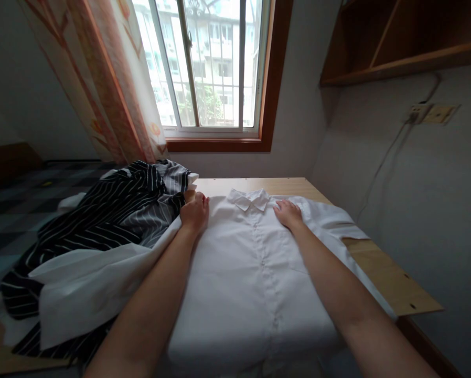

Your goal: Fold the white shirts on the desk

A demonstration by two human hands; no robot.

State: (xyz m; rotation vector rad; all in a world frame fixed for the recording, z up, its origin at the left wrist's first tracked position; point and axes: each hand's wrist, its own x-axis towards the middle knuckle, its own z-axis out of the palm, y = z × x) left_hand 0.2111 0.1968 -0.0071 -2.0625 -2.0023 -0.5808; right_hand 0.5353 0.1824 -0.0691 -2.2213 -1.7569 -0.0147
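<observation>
A white button-up shirt (235,262) lies front side up on a light wooden board, its collar toward the window. My left hand (195,212) is closed at the shirt's left shoulder edge; its fingers are curled, and what they pinch is too small to make out. On the right shoulder area, just beside the collar, my right hand (288,213) rests with its fingers spread on the cloth. The right sleeve stretches out over the board, while the left one drapes across a pile of black striped clothes (113,226).
The wooden board (393,278) shows at the right and behind the collar. A checkered bed cover (7,210) lies at the left. Behind stand a window (215,68) and a curtain (105,79). A shelf (400,68) and a socket with a cable (420,113) are on the right wall.
</observation>
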